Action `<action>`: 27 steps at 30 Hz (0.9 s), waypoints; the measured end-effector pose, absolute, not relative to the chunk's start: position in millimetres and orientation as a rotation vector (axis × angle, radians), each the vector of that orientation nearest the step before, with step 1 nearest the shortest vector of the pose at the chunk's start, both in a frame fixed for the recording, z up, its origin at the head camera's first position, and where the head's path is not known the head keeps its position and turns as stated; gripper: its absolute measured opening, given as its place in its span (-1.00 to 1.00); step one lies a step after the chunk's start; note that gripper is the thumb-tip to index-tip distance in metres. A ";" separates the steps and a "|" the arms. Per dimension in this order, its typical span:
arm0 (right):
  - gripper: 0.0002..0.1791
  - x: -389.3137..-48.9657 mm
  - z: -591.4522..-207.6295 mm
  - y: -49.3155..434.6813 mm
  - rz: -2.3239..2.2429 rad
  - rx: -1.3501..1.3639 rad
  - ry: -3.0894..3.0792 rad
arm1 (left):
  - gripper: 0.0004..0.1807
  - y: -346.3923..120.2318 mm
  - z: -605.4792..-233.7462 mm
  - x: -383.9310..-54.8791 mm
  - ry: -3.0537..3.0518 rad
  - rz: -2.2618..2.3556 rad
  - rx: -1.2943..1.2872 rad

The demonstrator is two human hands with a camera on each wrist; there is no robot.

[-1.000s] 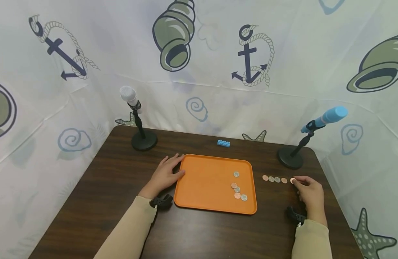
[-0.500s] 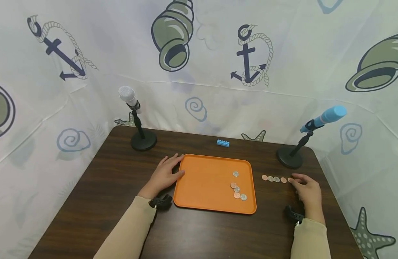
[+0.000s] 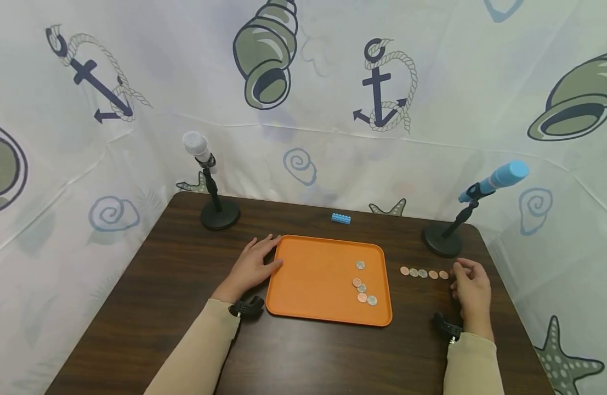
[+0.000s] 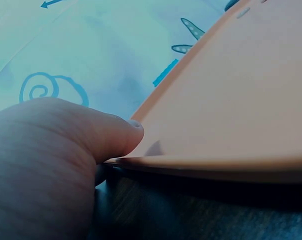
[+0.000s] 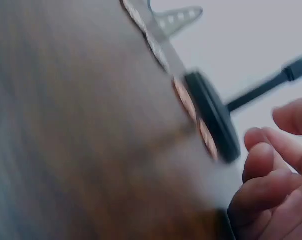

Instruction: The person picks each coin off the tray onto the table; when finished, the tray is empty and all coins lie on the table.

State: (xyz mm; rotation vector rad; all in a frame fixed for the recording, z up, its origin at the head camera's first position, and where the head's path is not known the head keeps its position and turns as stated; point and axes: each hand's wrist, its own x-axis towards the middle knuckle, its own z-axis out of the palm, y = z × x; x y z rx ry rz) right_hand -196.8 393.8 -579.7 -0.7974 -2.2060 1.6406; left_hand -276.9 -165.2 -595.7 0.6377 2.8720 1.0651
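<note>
My left hand [image 3: 256,264] rests at the left edge of an orange tray [image 3: 308,280], fingers spread and relaxed. In the left wrist view its thumb [image 4: 118,135] lies over the tray's rim. Toward the tray's right side lie several copper and silver coins [image 3: 362,298], one silver coin [image 3: 359,265] apart from the others. Right of the tray, several coins form a row on the table, with a copper coin [image 3: 443,275] at its right end. Just beyond that end is my right hand [image 3: 473,288], loosely curled and holding nothing, its thumb and fingertips apart in the right wrist view.
A white microphone [image 3: 197,145] on a black stand is at the back left. At the back right, a blue microphone [image 3: 505,176] tilts on another stand. A small blue toy brick [image 3: 341,218] lies behind the tray. A patterned cloth hangs behind the table [image 3: 293,356].
My right hand has placed the copper coin at the row's right end, let it go and drawn back slightly to the right. The left hand and tray have not moved.
</note>
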 end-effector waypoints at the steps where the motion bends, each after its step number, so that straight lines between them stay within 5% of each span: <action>1: -0.73 -197.8 -574.3 389.1 1.643 -0.776 -2.201 | -0.22 -164.9 -595.7 -277.2 2.872 1.065 0.639; 7: -0.52 -196.7 -515.8 338.7 1.389 -0.352 -2.661 | -0.22 -164.8 -596.6 -277.1 2.858 1.096 0.639; 16: -0.67 -177.9 -468.1 257.2 1.066 0.587 -2.950 | -0.22 -169.1 -596.5 -276.9 2.864 1.085 0.645; 27: -0.69 -197.7 -514.3 234.3 1.107 0.563 -3.025 | -0.21 -168.0 -596.9 -276.8 2.870 1.074 0.643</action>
